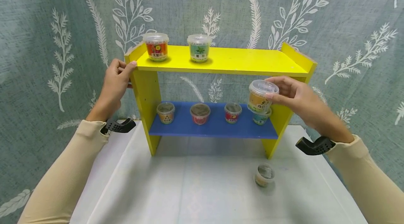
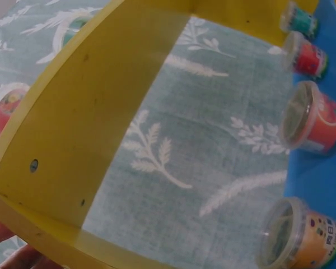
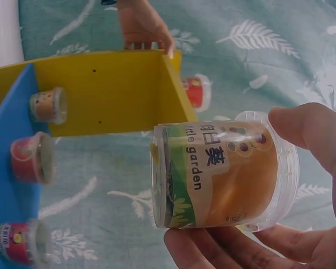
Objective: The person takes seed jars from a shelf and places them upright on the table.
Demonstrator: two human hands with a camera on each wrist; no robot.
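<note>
My right hand (image 1: pixel 295 97) holds a clear-lidded plastic cup with an orange label (image 1: pixel 258 100) by its upper part, thumb on one side and fingers on the other. In the head view this cup overlaps a teal-labelled cup (image 1: pixel 260 118) at the right end of the blue shelf board (image 1: pixel 214 131). The right wrist view shows the held cup (image 3: pixel 229 174) sideways, with green at its base end. At the upper left corner of the yellow shelf unit (image 1: pixel 240 59), my left hand (image 1: pixel 114 81) grips the side panel, thumb at the top edge.
Red-labelled (image 1: pixel 156 47) and green-labelled (image 1: pixel 199 48) cups stand on the top board. Along the blue board are an orange-labelled cup (image 1: pixel 166 113) and two red-labelled cups, left (image 1: pixel 200 113) and right (image 1: pixel 233 113). Another small cup (image 1: pixel 264 175) sits on the white table (image 1: pixel 189 189).
</note>
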